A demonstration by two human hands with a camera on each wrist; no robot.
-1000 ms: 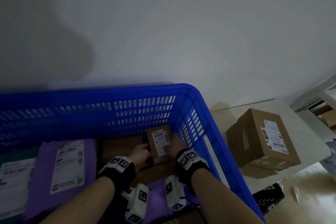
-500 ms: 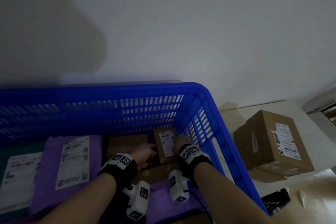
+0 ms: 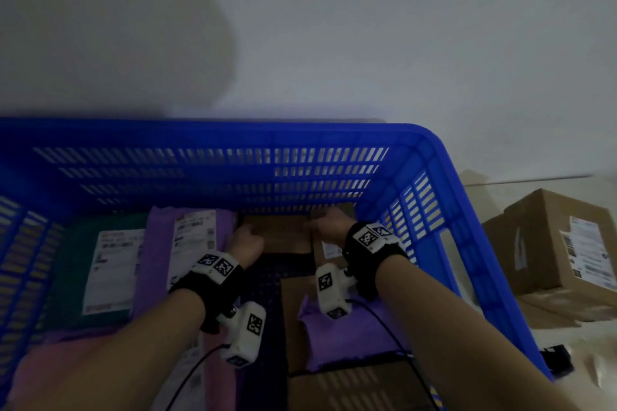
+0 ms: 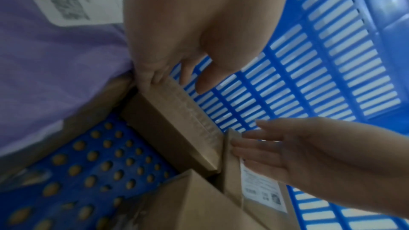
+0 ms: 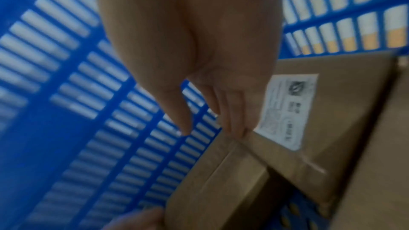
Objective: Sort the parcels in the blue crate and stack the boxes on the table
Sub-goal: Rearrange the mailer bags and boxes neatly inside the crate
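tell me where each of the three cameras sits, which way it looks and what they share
Head: on the head, looking forward and down into the blue crate; both forearms and the left hand show.
Left wrist: along the left hand at a flat brown box; the right hand shows.
Right wrist: along the right hand at a labelled box.
Shared: both wrist views show the flat brown box and crate wall.

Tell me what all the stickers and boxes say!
No words can be read.
Purple bag's label: too blurred.
Green bag's label: too blurred.
Small box's label: print too small.
Table box's labels: too blurred.
Wrist markers: square patterns, no words.
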